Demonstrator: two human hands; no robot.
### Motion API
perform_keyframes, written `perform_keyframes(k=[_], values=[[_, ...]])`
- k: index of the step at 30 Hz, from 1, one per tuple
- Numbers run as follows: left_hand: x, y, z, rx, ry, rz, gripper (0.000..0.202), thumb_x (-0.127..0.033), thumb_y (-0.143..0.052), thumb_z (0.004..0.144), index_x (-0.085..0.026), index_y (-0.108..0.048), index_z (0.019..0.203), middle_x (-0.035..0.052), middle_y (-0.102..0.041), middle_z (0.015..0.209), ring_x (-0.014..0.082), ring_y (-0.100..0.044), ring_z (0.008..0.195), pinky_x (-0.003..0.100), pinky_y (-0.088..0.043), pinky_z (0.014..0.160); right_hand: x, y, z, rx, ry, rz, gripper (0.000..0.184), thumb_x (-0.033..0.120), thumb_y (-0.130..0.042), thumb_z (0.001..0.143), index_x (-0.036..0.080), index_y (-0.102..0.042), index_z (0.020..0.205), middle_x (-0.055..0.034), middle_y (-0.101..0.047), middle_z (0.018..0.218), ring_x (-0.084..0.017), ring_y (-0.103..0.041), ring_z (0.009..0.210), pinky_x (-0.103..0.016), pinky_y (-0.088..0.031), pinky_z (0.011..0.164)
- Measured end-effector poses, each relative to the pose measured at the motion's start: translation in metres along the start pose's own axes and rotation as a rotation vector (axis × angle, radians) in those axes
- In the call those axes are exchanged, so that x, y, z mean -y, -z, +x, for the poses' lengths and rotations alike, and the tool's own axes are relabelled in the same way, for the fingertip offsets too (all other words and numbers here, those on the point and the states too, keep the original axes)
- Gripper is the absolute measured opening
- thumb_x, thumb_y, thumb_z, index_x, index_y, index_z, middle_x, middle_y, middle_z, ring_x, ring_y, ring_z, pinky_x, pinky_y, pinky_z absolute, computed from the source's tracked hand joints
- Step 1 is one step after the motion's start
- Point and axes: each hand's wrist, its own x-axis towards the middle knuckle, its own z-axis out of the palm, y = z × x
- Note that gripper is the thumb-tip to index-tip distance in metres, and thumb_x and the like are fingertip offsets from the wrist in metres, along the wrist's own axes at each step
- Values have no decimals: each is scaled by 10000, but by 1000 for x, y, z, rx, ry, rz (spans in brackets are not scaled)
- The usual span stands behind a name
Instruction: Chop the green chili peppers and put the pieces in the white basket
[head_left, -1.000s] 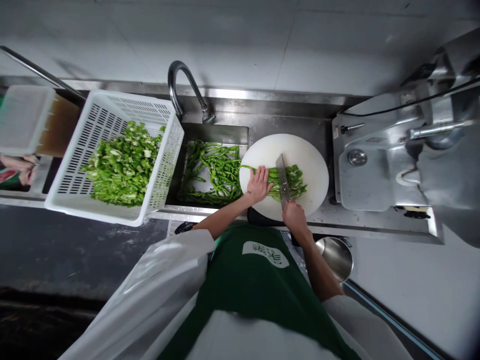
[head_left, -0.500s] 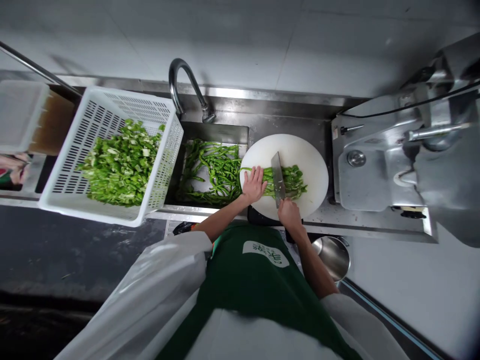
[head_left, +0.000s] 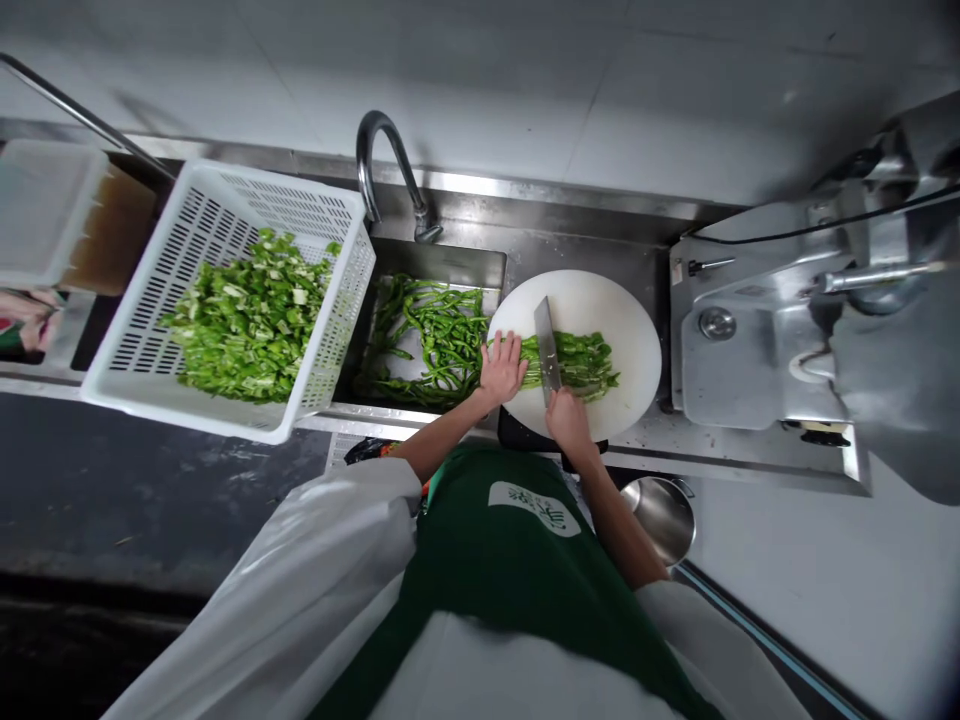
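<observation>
A bundle of long green vegetables (head_left: pixel 577 360) lies across a round white cutting board (head_left: pixel 615 310) on the steel counter. My left hand (head_left: pixel 501 368) presses down on the bundle's left end, fingers curled over the stalks. A cleaver (head_left: pixel 546 348) stands with its blade across the bundle just right of those fingers, and my right hand (head_left: pixel 568 420) is closed round its handle at the board's near edge. Cut green pieces lie to the right of the blade.
A sink (head_left: pixel 435 265) left of the board holds more uncut green stalks (head_left: pixel 427 340), under a curved tap (head_left: pixel 382 160). A white slotted basket (head_left: pixel 202 230) with chopped greens sits further left. A steel machine (head_left: pixel 810 320) stands at right, a steel bowl (head_left: pixel 660 515) below the counter.
The cleaver and my right hand have stepped leftward along the bundle, closer to my left hand, which has drawn back to the left a little. More cut pieces lie right of the blade.
</observation>
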Motion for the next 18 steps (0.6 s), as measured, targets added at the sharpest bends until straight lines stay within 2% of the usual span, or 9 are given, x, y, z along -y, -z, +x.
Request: perform_keyframes(k=[4,9,13,16,18], values=[[8,-5,0,-14,-14,-95,625,-413,-220,1099,-169,-319,1666,103,-309,1731,363,-176,1624,657,-213,1278,10,-3,11,18,2,-2,312,215,-355,1112,51,-598,1218,-230,-746,1116,-261,-739,1071,-280,-483,844],[26,-7,-1,-182,-67,-330,635,-448,-161,1113,-126,-389,1611,193,-469,1601,309,-387,1525,536,-338,1245,10,10,3,-34,25,-8,304,249,-372,1115,75,-611,1186,-218,-753,1077,-256,-750,1013,-281,-483,823],[36,-16,-3,-260,-102,-435,640,-483,-148,1116,-141,-506,1521,192,-548,1496,294,-460,1458,510,-368,1231,19,2,0,-2,57,-26,289,226,-377,1112,72,-611,1180,-217,-756,1056,-247,-754,1001,-268,-484,810],[42,-21,-4,-248,-150,-442,623,-522,-223,1109,-140,-520,1502,201,-541,1482,311,-469,1443,531,-376,1225,22,-10,7,29,81,-39,271,207,-384,1106,75,-613,1169,-221,-755,1083,-246,-752,1030,-259,-484,813],[47,-21,-7,-225,-218,-417,684,-632,-378,1059,-137,-502,1515,218,-493,1517,346,-435,1466,556,-366,1232,23,-16,12,22,98,-43,276,210,-374,1108,80,-609,1167,-219,-755,1087,-250,-754,1026,-262,-485,809]])
